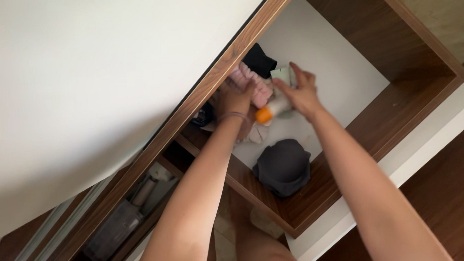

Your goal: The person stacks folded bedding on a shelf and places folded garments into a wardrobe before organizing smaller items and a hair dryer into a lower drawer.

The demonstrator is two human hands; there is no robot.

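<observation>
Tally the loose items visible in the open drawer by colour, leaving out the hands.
Pink fluffy item: 1
Black cloth: 1
Dark grey cap: 1
White bottle with orange cap: 1
Pale green packet, at the right hand: 1
Total: 5
The left hand rests by the pink item; anything under the hands is hidden.

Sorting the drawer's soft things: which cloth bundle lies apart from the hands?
The dark grey bundle, alone by the drawer's front wall; the pink and black ones sit beside the hands.

The left hand (236, 99) hides part of the pink cloth (249, 80); the lower shelf's bottle (116, 227) is blurred.
</observation>
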